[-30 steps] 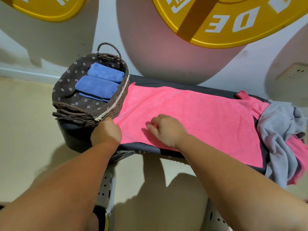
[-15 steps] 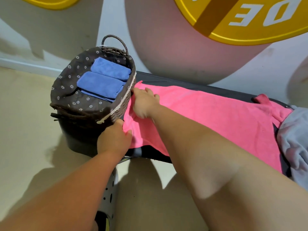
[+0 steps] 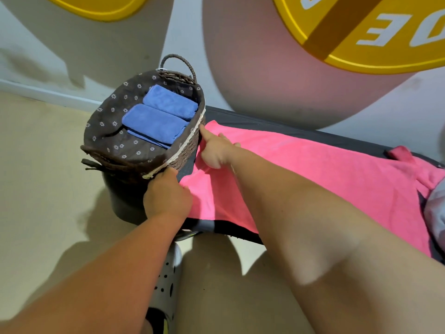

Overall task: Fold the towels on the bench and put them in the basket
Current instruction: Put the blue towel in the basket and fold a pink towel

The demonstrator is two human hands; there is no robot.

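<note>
Holding pink towel (image 3: 301,169) end, left hand (image 3: 168,198) near, right hand (image 3: 215,150) beside basket (image 3: 187,145)

1. The basket (image 3: 185,150) sits on the left end of the bench (image 3: 265,121).
2. Two folded towels (image 3: 154,122) lie in it, one behind the other.
3. The spread towel (image 3: 313,169) lies on the bench, just right of the basket.
4. The left hand (image 3: 167,198) is at that towel's near left corner, the right hand (image 3: 214,150) at its far left corner.
5. At the right edge lies what may be a heap of cloth (image 3: 435,208).
</note>
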